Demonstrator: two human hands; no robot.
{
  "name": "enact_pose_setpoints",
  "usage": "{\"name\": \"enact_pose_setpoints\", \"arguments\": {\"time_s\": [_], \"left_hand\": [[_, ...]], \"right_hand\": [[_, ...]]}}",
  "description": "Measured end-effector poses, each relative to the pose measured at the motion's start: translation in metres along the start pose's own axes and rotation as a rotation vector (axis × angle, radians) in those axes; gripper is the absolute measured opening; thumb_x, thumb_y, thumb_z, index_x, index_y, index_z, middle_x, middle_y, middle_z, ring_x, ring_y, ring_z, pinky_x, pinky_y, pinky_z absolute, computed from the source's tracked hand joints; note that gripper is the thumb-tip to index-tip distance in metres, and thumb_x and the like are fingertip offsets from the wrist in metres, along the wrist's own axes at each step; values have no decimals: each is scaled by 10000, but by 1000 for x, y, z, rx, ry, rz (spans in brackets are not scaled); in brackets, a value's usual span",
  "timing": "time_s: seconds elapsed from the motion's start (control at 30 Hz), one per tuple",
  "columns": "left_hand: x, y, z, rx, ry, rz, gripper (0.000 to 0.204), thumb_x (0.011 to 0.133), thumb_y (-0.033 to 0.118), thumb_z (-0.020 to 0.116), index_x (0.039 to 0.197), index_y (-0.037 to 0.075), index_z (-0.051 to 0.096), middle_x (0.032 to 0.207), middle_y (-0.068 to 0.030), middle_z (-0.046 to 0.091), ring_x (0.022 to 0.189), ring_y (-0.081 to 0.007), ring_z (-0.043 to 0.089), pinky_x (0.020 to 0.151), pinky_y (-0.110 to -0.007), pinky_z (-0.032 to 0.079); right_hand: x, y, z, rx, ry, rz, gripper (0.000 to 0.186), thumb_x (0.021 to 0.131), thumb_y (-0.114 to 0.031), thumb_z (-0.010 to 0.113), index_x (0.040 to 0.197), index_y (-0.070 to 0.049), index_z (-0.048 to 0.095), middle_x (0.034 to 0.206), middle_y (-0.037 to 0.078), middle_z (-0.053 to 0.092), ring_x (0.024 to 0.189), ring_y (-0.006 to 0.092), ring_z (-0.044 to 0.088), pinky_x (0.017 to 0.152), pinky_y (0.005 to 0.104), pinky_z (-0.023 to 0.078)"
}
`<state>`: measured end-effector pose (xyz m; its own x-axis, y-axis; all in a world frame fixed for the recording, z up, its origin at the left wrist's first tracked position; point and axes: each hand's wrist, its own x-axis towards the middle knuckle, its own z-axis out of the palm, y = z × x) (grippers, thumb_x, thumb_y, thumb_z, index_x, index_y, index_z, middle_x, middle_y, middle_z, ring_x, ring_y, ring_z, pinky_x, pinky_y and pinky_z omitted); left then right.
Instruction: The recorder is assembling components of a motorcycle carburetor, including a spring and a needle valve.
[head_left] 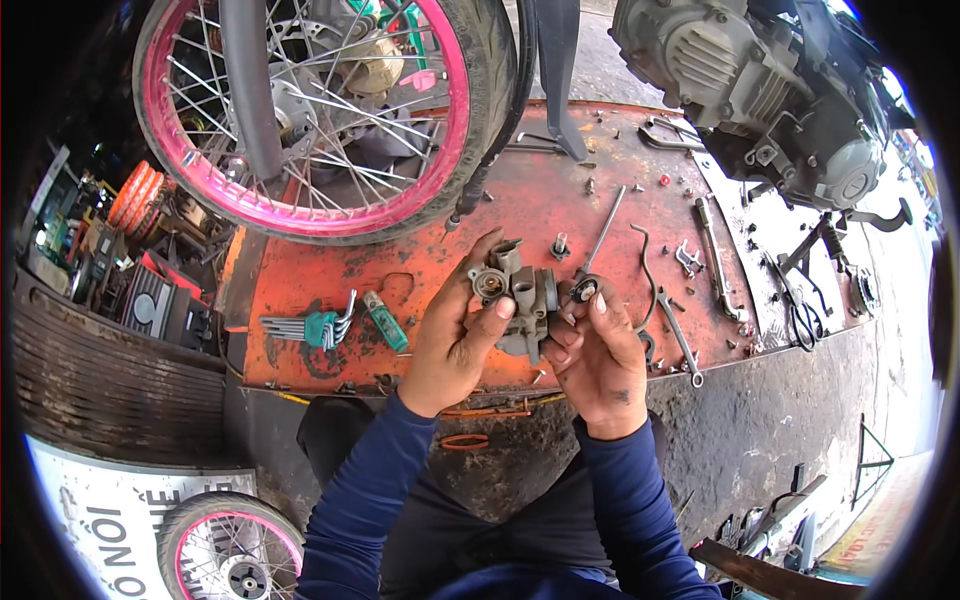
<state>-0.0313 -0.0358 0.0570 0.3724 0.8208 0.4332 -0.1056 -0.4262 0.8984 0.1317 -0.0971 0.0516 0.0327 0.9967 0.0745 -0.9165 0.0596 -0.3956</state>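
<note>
In my left hand is a grey metal carburetor, its small round opening facing up by my thumb. My right hand pinches a small dark round part with a pale centre, just right of the carburetor body. Beneath both hands is the worn red work platform, where a small metal fitting, a long thin rod, a bent hose, a combination wrench, a hex key set and a green-handled tool lie.
A pink-rimmed motorcycle wheel and an engine hang over the platform's back. Pliers, a ratchet and several loose bolts sit at right. Cluttered tools and orange coils are at left; a second wheel is at lower left.
</note>
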Motion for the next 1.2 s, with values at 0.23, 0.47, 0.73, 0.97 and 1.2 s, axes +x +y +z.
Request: {"name": "enact_pose_setpoints", "arguments": {"time_s": [0.23, 0.47, 0.73, 0.97, 1.2], "left_hand": [[4, 1, 9, -30, -11, 49, 568, 1003, 151, 619, 1502, -5, 396, 1321, -126, 578, 1183, -176, 577, 955, -305, 500], [-4, 23, 12, -94, -89, -74, 555, 995, 102, 619, 1503, 29, 409, 1319, -106, 583, 1112, -131, 616, 766, -229, 551], [-9, 22, 10, -350, -168, -99, 644, 916, 2, 689, 1499, 45, 419, 1394, -113, 533, 1160, -159, 605, 822, -251, 589], [-9, 16, 0, -369, -223, -93, 720, 849, -11, 744, 1491, 44, 422, 1410, -113, 510, 1248, -196, 563, 945, -316, 593], [-11, 13, 0, -452, -183, -191, 745, 829, 28, 782, 1478, -13, 420, 1435, -133, 508, 1319, -231, 508, 1069, -381, 488]], "right_hand": [[-3, -8, -5, -276, 8, -285, 170, 970, -144, 643, 1086, -21, 655, 833, 58, 627, 626, 130, 528, 568, 299, 463], [-7, -26, 1, -624, 20, -511, 125, 910, -30, 672, 1024, -3, 631, 835, 115, 634, 625, 147, 555, 583, 313, 477], [-10, -32, 20, -657, -19, -534, 123, 862, 106, 696, 965, 55, 651, 963, 111, 672, 797, 143, 659, 733, 280, 544], [-10, -37, 43, -985, -22, -567, 99, 861, 81, 703, 939, 46, 655, 952, 102, 668, 860, 147, 656, 739, 277, 525], [13, -57, 71, -1597, -500, -403, 191, 797, 100, 667, 969, 20, 685, 928, 122, 667, 812, 274, 674, 682, 345, 522]]}}
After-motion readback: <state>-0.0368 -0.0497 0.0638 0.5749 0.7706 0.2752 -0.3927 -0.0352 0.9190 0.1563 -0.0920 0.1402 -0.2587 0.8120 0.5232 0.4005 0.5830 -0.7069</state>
